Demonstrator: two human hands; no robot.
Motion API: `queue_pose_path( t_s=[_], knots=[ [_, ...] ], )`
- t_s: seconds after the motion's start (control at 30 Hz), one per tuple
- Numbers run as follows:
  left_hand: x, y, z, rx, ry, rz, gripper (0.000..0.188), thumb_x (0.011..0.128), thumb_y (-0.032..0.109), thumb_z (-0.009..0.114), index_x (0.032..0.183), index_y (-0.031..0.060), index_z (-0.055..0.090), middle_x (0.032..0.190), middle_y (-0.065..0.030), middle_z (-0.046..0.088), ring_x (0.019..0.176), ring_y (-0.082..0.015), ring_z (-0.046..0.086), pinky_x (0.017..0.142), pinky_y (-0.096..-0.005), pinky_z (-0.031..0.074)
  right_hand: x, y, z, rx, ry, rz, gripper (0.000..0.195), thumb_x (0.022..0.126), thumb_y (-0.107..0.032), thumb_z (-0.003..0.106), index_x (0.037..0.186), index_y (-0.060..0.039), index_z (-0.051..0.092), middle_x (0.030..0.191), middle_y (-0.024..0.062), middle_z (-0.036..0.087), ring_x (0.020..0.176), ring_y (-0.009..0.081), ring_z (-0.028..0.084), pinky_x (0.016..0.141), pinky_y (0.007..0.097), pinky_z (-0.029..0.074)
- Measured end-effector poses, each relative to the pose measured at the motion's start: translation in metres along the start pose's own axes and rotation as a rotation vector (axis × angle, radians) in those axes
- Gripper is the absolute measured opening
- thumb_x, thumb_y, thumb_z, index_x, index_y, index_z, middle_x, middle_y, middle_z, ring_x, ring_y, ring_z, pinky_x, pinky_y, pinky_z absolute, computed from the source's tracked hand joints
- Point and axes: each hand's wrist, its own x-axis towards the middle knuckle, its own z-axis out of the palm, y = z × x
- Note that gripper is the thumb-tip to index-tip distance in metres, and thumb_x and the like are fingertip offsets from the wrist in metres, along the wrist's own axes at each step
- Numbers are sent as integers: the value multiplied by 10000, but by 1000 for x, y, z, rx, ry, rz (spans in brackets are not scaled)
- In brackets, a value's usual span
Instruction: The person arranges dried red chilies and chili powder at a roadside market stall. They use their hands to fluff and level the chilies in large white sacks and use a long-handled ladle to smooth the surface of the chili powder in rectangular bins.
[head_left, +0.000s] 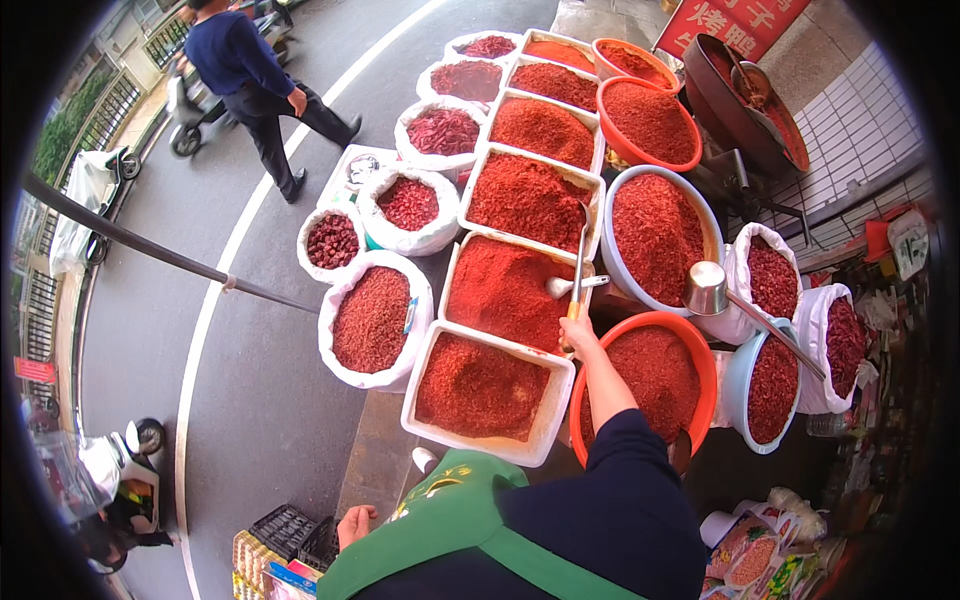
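Note:
My right hand (576, 332) is closed around the wooden handle of a long metal spoon (581, 251). The spoon reaches over a white tray of red chili powder (502, 289), and its far end rests in the coarser chili flakes (521, 199) of the tray beyond. A white scoop (566, 286) lies on the powder beside the spoon's shaft. Nearest my body is another white tray (551, 442) of chili flakes. My left hand (355, 525) hangs low by the green apron (442, 525), away from the trays, its fingers curled; whether it holds anything is hidden.
White sacks (429, 341) of chili stand left of the trays, basins (709, 360) at the right. A metal ladle (706, 289) lies across the right side. A pole (150, 247) crosses the left. A person (240, 60) walks on the road near scooters (120, 465). Egg trays (259, 559) sit low left.

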Motion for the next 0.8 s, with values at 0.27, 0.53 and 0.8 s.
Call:
queue_pose_path(
  t_s=[0.27, 0.53, 0.8],
  knots=[
    [19, 7, -13, -6, -39, 49, 228, 953, 138, 457, 952, -29, 612, 810, -76, 650, 774, -129, 602, 730, -254, 466, -8, -14, 9, 988, -323, 9, 121, 886, -131, 528, 926, -154, 416, 634, 25, 470, 492, 135, 451, 414, 257, 366],
    [22, 18, -21, 60, -45, 103, 206, 944, 126, 478, 953, -27, 615, 819, -84, 648, 779, -143, 608, 739, -266, 477, -40, -30, 22, 1109, -488, -91, 71, 913, -137, 488, 955, -162, 436, 642, 18, 457, 500, 127, 444, 415, 250, 367],
    [21, 20, -21, 79, -37, 124, 198, 938, 135, 498, 948, -18, 623, 817, -79, 651, 778, -140, 614, 734, -265, 481, -51, -47, 44, 793, -424, -59, 235, 890, -103, 492, 1086, -188, 395, 625, 32, 467, 467, 143, 474, 381, 279, 393]
  ],
)
